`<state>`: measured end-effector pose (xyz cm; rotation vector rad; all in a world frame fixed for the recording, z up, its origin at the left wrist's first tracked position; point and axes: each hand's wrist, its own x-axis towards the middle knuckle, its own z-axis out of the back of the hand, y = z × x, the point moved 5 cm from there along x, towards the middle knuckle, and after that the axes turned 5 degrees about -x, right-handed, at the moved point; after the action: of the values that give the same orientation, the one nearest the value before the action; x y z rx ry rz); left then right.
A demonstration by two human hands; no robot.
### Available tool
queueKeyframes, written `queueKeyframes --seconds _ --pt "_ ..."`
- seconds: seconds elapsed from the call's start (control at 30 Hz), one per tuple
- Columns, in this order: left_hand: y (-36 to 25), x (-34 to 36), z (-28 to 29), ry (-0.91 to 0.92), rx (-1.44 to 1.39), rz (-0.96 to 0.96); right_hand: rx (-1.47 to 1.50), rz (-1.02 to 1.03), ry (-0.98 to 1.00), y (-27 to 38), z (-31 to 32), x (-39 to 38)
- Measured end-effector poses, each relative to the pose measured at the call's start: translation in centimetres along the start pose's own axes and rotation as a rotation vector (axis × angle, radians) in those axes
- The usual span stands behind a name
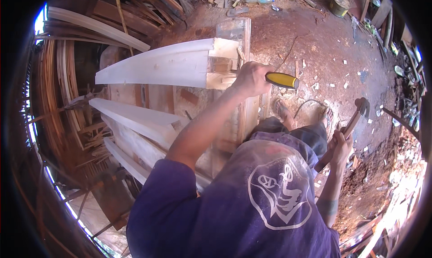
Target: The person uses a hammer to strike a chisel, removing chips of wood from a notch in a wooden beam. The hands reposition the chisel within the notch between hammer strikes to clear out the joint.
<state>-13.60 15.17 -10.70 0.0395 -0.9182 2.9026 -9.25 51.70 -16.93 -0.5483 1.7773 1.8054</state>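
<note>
My left hand (252, 79) is closed around a chisel with a yellow and black handle (282, 80). The chisel lies roughly sideways, its handle end pointing right; the blade is hidden behind the fingers. That hand is beside the near-right end of a pale wooden beam (157, 63), where a rectangular recess (220, 64) is cut. Whether the blade touches the wood I cannot tell. Lower right, over the floor, my right hand (341, 146) grips a hammer (353, 124) by its wooden handle, the dark head (361, 106) raised away from the chisel.
Two more pale beams (135, 115) (126, 159) lie on the wooden workbench (245, 116). Planks (67, 87) lean at the left. Wood chips (345, 85) litter the brown floor around my sandalled feet. A can (339, 5) and a plastic bottle (259, 0) are at the far side.
</note>
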Motion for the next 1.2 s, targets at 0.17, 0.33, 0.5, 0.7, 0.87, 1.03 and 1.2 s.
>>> queueKeyframes --seconds 0.17,0.33,0.5,0.7,0.87,1.03,1.2 --pt "-0.2 0.1 0.5 -0.022 -0.030 0.011 0.009 0.052 -0.008 0.6 0.4 0.3" --pt "-0.3 0.0 0.6 -0.018 -0.036 0.011 -0.001 0.106 -0.049 2.8 0.7 0.3" --pt "-0.3 -0.1 0.6 -0.020 -0.058 0.016 0.087 0.183 -0.082 4.3 2.0 1.1" --pt "-0.2 -0.3 0.6 -0.019 -0.040 0.018 0.294 0.393 -0.265 9.2 1.4 -0.8" --pt "-0.6 0.6 0.6 -0.013 -0.025 0.070 -0.058 0.671 0.089 4.5 -7.9 -3.6" --pt "0.9 0.0 0.2 -0.021 0.014 0.104 -0.465 0.408 0.252 4.7 -8.7 -2.7" --pt "0.9 0.1 0.1 0.014 0.001 0.136 0.168 0.594 -0.129 11.2 -2.3 -2.7"
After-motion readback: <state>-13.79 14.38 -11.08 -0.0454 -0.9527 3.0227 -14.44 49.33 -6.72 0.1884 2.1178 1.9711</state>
